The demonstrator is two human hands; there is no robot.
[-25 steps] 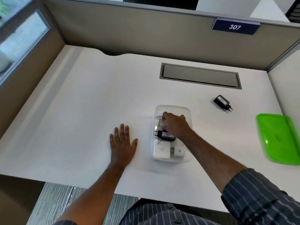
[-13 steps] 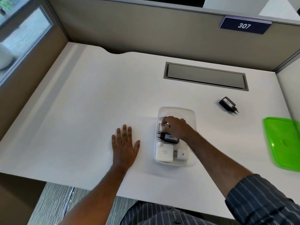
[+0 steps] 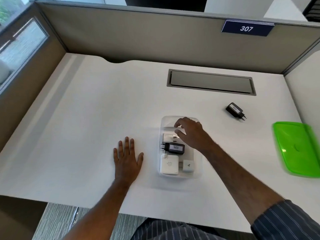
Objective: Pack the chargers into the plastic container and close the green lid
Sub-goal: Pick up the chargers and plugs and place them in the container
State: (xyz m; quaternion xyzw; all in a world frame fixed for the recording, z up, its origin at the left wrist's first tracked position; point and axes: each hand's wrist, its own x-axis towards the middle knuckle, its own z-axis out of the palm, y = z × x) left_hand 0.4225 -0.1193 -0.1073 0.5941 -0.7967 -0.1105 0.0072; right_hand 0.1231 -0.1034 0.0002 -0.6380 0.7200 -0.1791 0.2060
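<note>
the right hand (image 3: pixel 189 131) hovers over the clear plastic container (image 3: pixel 197 170) of chargers, fingers loosely spread and empty (likely freed for the black charger (image 3: pixel 234 110) lying far right near the green lid (image 3: pixel 294 148)).

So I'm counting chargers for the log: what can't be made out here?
- Head view: the right hand covers part of the container; a charger beneath can't be ruled out.
- White charger: partly hidden by that hand.
- Green lid: blurred, cut off by the right edge.
</note>
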